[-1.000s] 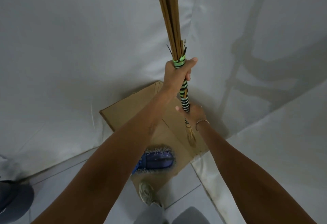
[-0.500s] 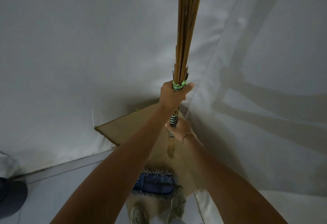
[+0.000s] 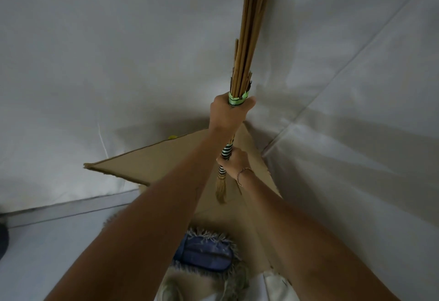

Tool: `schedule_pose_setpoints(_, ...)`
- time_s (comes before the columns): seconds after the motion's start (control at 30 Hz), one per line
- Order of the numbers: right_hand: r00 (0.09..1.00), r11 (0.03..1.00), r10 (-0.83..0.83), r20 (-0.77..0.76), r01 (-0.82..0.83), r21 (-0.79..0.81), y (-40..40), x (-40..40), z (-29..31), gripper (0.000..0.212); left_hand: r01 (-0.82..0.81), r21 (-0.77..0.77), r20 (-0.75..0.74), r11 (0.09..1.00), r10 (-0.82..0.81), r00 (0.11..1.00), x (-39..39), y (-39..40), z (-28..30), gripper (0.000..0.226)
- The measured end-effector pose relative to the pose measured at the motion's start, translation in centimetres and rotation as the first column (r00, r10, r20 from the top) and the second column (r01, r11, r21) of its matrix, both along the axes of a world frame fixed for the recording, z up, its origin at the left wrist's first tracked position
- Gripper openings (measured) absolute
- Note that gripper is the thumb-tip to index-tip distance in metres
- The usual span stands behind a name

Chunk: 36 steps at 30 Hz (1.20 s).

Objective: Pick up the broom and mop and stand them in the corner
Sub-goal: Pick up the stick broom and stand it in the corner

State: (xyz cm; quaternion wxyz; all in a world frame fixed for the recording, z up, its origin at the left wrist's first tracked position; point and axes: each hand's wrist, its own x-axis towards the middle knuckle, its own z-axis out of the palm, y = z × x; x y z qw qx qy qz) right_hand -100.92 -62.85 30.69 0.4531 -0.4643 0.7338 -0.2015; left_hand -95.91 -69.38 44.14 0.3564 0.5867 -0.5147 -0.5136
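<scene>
I hold the broom (image 3: 251, 39) upright in front of the corner, its bundle of brown sticks running up out of frame. My left hand (image 3: 228, 112) grips it at the green band. Lower down, my right hand (image 3: 234, 160) grips the black-and-white striped handle, and a straw tuft hangs below it. The blue mop head (image 3: 204, 253) with its grey fringe lies flat on the cardboard (image 3: 152, 165) near my feet, partly hidden by my arms. The mop's pole is not visible.
White sheets cover both walls, which meet in the corner (image 3: 261, 139) behind the broom. The cardboard sheet lies on the light tiled floor (image 3: 47, 241), pushed into the corner. A dark object (image 3: 2, 239) sits at the left edge.
The broom has tilted slightly and now runs out of the top of frame. Both hands keep their grip, and the view has moved closer to the corner.
</scene>
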Motion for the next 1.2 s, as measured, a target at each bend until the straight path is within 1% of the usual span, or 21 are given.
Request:
schedule_pose_setpoints(0.17, 1.000, 0.999, -0.009, -0.008, 0.009, 0.054, -1.0, -0.5, -2.6, 0.009, -0.011, 0.037, 0.019, 0.999, 0.011, 1.000, 0.0, -0.8, -2.6, 0.029)
schedule_pose_setpoints(0.33, 1.000, 0.997, 0.006, -0.020, -0.004, 0.077, -2.4, -0.5, -4.3, 0.011, -0.025, 0.062, 0.029, 0.998, 0.023, 0.999, 0.0, -1.7, -4.9, 0.022)
schedule_pose_setpoints(0.53, 0.999, 0.996, -0.011, -0.038, 0.014, 0.091, -3.5, -0.5, -6.7, 0.013, 0.009, 0.054, 0.030, 0.999, -0.010, 1.000, -0.4, -2.7, -7.5, 0.024)
schedule_pose_setpoints(0.6, 0.999, 0.995, -0.020, -0.033, 0.023, 0.097, -3.8, -0.6, -7.6, 0.009, 0.020, 0.045, 0.027, 0.999, -0.022, 0.999, -0.4, -2.9, -8.4, 0.024)
schedule_pose_setpoints(0.67, 0.999, 0.993, -0.032, -0.028, 0.035, 0.109, -4.0, -0.7, -8.5, 0.017, 0.040, 0.040, 0.036, 0.998, -0.041, 0.998, -0.5, -3.0, -9.3, 0.025)
schedule_pose_setpoints(0.73, 0.998, 0.992, -0.055, -0.030, 0.059, 0.112, -4.3, -0.6, -9.0, 0.020, 0.045, 0.037, 0.054, 0.998, -0.047, 0.997, -0.6, -3.2, -9.9, 0.022)
schedule_pose_setpoints(0.83, 0.992, 0.986, -0.119, -0.033, 0.122, 0.109, -4.8, -0.5, -8.9, 0.024, 0.033, 0.020, 0.017, 0.999, -0.034, 0.999, -0.6, -3.6, -10.0, 0.015)
schedule_pose_setpoints(0.87, 0.991, 0.986, -0.120, -0.052, 0.125, 0.109, -4.8, -0.5, -8.8, 0.025, 0.033, 0.009, 0.006, 0.999, -0.033, 0.999, -0.5, -3.6, -9.9, 0.023)
schedule_pose_setpoints(0.93, 0.986, 0.986, -0.119, -0.116, 0.131, 0.100, -4.5, -0.7, -8.0, 0.028, 0.049, 0.019, 0.042, 0.999, -0.049, 0.998, -0.2, -3.3, -9.3, 0.042)
schedule_pose_setpoints(1.03, 0.960, 0.962, -0.245, -0.136, 0.259, 0.091, -3.6, -0.3, -6.1, 0.023, 0.089, 0.104, 0.136, 0.991, -0.103, 0.985, 0.8, -2.0, -8.7, 0.063)
schedule_pose_setpoints(1.1, 0.946, 0.953, -0.283, -0.159, 0.296, 0.066, -3.1, 0.3, -4.2, 0.027, 0.063, 0.151, 0.193, 0.986, -0.092, 0.977, 2.0, -1.0, -8.2, 0.076)
schedule_pose_setpoints(1.17, 0.949, 0.959, -0.269, -0.164, 0.280, 0.043, -2.3, 1.1, -1.6, 0.030, 0.018, 0.169, 0.268, 0.985, -0.063, 0.961, 3.7, 0.2, -6.9, 0.078)
schedule_pose_setpoints(1.2, 0.952, 0.964, -0.258, -0.168, 0.265, 0.020, -2.0, 1.5, -0.5, 0.030, 0.012, 0.170, 0.324, 0.985, -0.068, 0.943, 4.5, 0.6, -6.4, 0.074)
